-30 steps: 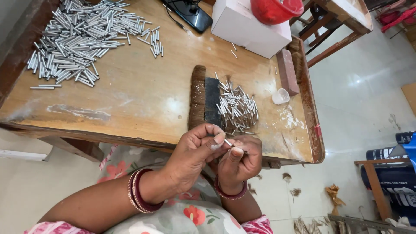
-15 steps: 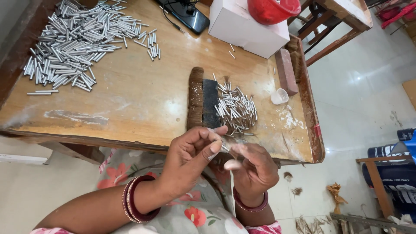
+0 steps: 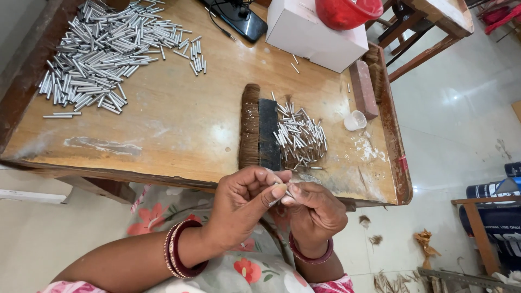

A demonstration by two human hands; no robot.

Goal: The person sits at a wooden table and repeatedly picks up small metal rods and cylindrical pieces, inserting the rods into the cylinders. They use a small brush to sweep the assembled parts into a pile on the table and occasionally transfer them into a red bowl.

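My left hand (image 3: pixel 241 203) and my right hand (image 3: pixel 315 209) meet in front of the table's near edge, over my lap. Together their fingertips pinch a small silver metal tube (image 3: pixel 284 194), mostly hidden by the fingers. Just beyond the hands, a small heap of short silver tubes (image 3: pixel 299 137) lies on the wooden table (image 3: pixel 179 125) beside a dark brush-like block (image 3: pixel 259 130). A large heap of longer silver tubes (image 3: pixel 103 51) covers the far left of the table.
A white box (image 3: pixel 312 32) with a red bowl (image 3: pixel 347 11) on it stands at the back right. A brick-shaped block (image 3: pixel 362 89) and a small clear cup (image 3: pixel 355 120) sit near the right edge. A dark device (image 3: pixel 239 16) lies at the back.
The hands drew slightly apart half a second ago and have closed together again, fingertips meeting on the small tube. The heaps on the table have not moved.
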